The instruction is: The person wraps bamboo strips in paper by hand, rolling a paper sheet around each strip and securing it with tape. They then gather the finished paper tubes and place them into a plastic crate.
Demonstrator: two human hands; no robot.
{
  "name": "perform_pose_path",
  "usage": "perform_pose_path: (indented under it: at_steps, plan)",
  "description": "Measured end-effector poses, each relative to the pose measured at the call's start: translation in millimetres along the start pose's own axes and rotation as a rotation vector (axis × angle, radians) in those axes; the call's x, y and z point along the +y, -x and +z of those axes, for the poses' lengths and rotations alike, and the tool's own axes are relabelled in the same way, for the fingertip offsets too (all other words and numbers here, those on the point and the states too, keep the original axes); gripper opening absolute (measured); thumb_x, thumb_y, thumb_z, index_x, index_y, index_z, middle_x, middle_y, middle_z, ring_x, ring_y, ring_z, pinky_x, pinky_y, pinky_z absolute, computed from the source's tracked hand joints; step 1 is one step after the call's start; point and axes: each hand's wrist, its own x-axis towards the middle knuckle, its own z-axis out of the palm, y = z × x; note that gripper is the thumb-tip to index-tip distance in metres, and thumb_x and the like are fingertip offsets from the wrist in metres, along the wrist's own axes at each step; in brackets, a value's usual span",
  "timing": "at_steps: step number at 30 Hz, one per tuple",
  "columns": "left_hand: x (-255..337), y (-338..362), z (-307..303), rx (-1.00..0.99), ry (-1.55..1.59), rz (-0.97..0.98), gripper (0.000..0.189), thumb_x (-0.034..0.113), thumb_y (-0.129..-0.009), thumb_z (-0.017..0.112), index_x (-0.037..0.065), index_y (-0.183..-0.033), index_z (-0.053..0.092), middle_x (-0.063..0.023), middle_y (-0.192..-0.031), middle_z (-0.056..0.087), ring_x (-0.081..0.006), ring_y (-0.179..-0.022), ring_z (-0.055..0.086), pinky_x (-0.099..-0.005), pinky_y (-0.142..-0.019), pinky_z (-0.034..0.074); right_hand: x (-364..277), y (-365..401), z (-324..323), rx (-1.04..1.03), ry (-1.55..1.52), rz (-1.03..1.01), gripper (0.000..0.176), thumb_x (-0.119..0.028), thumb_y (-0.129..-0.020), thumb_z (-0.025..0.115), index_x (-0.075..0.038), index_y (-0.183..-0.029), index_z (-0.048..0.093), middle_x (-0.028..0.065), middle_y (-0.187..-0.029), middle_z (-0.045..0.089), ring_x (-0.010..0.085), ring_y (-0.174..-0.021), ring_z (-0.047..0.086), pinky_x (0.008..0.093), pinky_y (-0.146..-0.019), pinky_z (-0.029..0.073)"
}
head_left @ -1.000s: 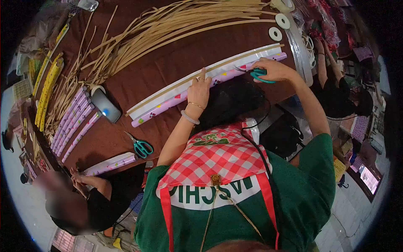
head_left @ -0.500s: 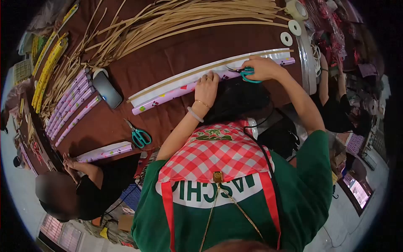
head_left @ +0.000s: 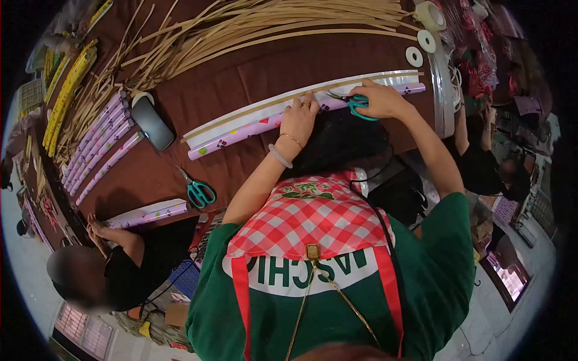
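The right hand [head_left: 380, 99] grips teal scissors [head_left: 355, 103] over the pink paper roll [head_left: 241, 133]. The left hand [head_left: 299, 118] lies flat, fingers spread, pressing the roll near the scissors.

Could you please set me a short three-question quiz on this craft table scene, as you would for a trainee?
1. True or false: the right hand holds the teal scissors.
2. What does the left hand rest on? A) the pink patterned strip B) a tape roll C) the loose bamboo strips
3. Which wrist wears the bracelets?
Key: 1 true; 2 A; 3 the left.
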Motion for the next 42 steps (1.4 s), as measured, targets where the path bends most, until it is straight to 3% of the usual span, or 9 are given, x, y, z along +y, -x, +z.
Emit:
perform_pose_path:
  at_steps: [11,26,37,42]
  plan:
    - [-1.4,-1.2,3.3,0.017,0.002,0.005,0.023,0.015,-0.080,0.049,0.007,-0.101,0.052,-0.0062,-0.124,0.046,-0.0205,-0.092,0.054,-0.0315,-0.067,0.049,4.5,-5.8,5.0,0.014,-0.070,-0.046,0.045,-0.039,-0.071,0.057,-0.020,-0.112,0.054,0.0094,-0.104,0.049,0.0301,-0.099,0.052,0.0423,-0.081,0.043]
    - [-2.9,-2.0,1.0,0.022,0.013,0.009,0.024,0.012,-0.077,0.050,0.006,-0.101,0.050,-0.0067,-0.125,0.046,-0.0206,-0.090,0.055,-0.0317,-0.066,0.050,8.8,-11.2,6.0,0.030,-0.127,-0.090,0.039,-0.032,-0.072,0.060,-0.016,-0.108,0.056,0.0103,-0.098,0.052,0.0309,-0.095,0.053,0.0403,-0.078,0.044]
    - [-2.6,-3.4,-0.4,-0.005,0.026,-0.016,0.024,0.013,-0.078,0.049,0.006,-0.101,0.051,-0.0065,-0.125,0.046,-0.0211,-0.092,0.054,-0.0323,-0.067,0.050,9.6,-17.2,-8.7,-0.097,-0.302,-0.167,0.040,-0.032,-0.073,0.067,-0.006,-0.103,0.060,0.0140,-0.088,0.057,0.0272,-0.080,0.054,0.0340,-0.067,0.042]
    - [-3.1,-3.0,4.7,0.047,0.009,-0.002,0.025,0.012,-0.077,0.050,0.005,-0.102,0.050,-0.0053,-0.125,0.047,-0.0210,-0.089,0.055,-0.0311,-0.064,0.051,17.8,-22.2,-1.2,-0.050,-0.265,-0.251,0.038,-0.028,-0.073,0.068,-0.004,-0.103,0.060,0.0134,-0.084,0.056,0.0266,-0.076,0.054,0.0337,-0.064,0.042]
